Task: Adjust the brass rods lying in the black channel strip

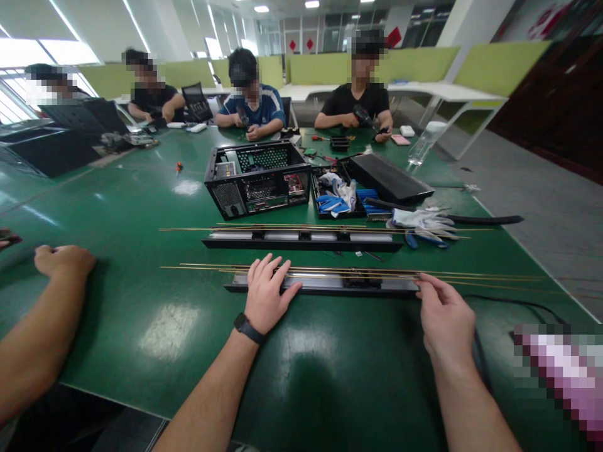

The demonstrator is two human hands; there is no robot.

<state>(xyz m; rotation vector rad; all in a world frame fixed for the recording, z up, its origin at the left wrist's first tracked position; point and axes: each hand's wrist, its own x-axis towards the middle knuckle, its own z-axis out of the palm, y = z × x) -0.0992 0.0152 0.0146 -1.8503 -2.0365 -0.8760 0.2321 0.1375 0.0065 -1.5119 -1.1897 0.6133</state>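
In front of me lies a long black and silver channel (311, 282) with thin brass-coloured rods (320, 270) running along its top and past both ends. My left hand (268, 292), a dark watch (249, 328) on its wrist, rests on the channel's left part with its fingers spread. At the channel's right end, my right hand (445, 314) pinches the rods between thumb and fingers; how many it grips is hidden. A black block (362, 280) sits in the channel between my hands. Beyond it lies a second channel (301, 242) with similar rods.
An open black computer case (257, 182) stands behind the channels. Beside it are a tray (325, 212) with gloves, more gloves (421, 225), a black panel (391, 176) and a clear bottle (426, 141). Co-workers sit opposite; another person's arm (51, 314) reaches in at left.
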